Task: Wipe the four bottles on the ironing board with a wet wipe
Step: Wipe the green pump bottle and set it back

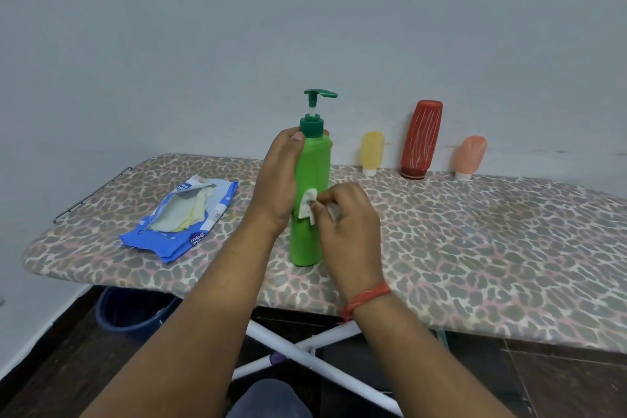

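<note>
The left hand (276, 180) gripped the green bottle (310, 200) around its upper body, thumb near the pump collar, holding it upright on the board (475, 241). Just right of that grip and lower, the right hand (349, 231) pinched a white wipe (308, 207) against the bottle's front. Left of the grip lay the open wipe pack (179, 217). Beyond it to the right, against the wall, stood the yellow tube (371, 153), red bottle (420, 139) and pink tube (470, 157).

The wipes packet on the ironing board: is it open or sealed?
Open. The blue wipes packet has its flap peeled back, with pale wipes showing through the opening.
</note>
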